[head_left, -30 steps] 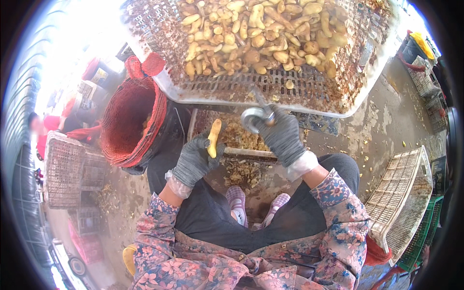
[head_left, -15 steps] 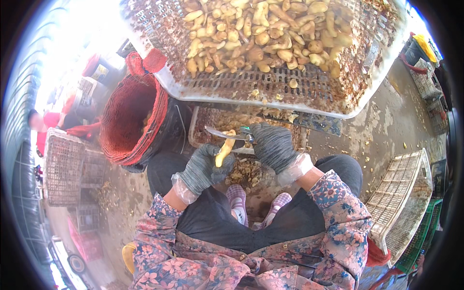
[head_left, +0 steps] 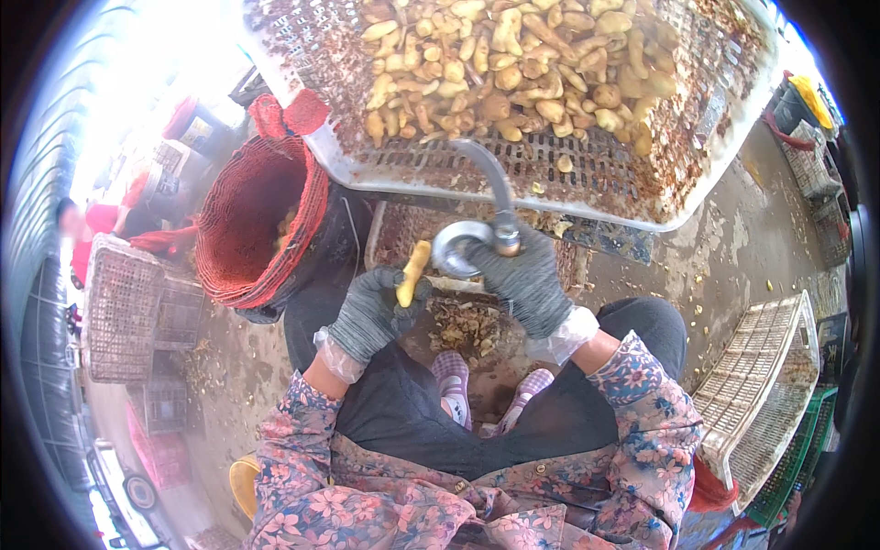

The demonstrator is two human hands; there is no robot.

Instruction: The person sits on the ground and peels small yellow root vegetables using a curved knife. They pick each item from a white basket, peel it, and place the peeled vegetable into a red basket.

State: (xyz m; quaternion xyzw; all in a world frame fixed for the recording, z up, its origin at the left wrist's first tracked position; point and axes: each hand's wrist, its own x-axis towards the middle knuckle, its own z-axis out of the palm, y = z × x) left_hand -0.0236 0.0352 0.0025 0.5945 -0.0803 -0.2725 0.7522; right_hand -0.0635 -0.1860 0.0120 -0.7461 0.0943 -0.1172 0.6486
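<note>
My left hand (head_left: pixel 373 312), in a grey knit glove, holds a slim pale yellow root piece (head_left: pixel 414 273) that looks like ginger. It stands upright between thumb and fingers. My right hand (head_left: pixel 524 282), gloved the same way, is closed around a curved metal knife (head_left: pixel 495 183). Its hooked blade points up and left, over the near edge of a large white tray (head_left: pixel 440 186). A round, shiny metal part (head_left: pixel 456 249) shows beside the right thumb; the grip is mostly hidden. Knife and root piece are apart. Many similar yellow pieces (head_left: pixel 513 78) are heaped in the tray.
A red mesh-lined bucket (head_left: pixel 261 220) stands left of my knees. Below the big tray, a smaller dirty crate (head_left: pixel 390 229) sits near scraps (head_left: pixel 472 328) on the floor. White crates (head_left: pixel 752 376) lie at right; another crate (head_left: pixel 124 307) stands left. A person in red (head_left: pixel 96 220) is at far left.
My right hand has turned the knife, so its blade now points up instead of lying across the root piece. The left hand has shifted slightly left and tilted the piece more upright.
</note>
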